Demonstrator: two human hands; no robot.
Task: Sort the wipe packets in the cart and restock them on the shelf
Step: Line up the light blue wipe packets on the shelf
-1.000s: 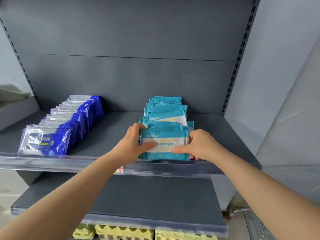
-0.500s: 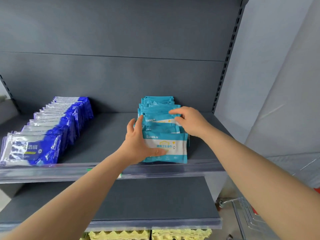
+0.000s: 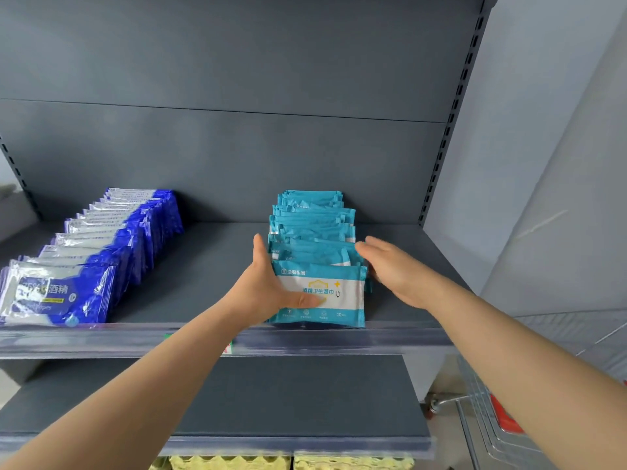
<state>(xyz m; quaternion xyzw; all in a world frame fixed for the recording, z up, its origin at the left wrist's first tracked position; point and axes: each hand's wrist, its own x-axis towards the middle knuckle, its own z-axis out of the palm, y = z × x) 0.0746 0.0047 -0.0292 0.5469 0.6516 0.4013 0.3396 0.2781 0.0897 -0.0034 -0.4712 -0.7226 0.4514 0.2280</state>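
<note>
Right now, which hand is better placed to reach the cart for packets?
Likely right: the right hand lies open beside the teal row, cart below it; the left hand braces the front packet.

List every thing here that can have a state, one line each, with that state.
Teal wipe packets, standing in a row on the shelf.
Blue wipe packets, lined in a row, untouched.
Left hand, flat against the teal row's left side, thumb on its front.
Right hand, flat against its right side.

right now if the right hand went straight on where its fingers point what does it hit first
The teal wipe packets, at their right edge; the right hand seems almost touching, depth unclear.
</note>
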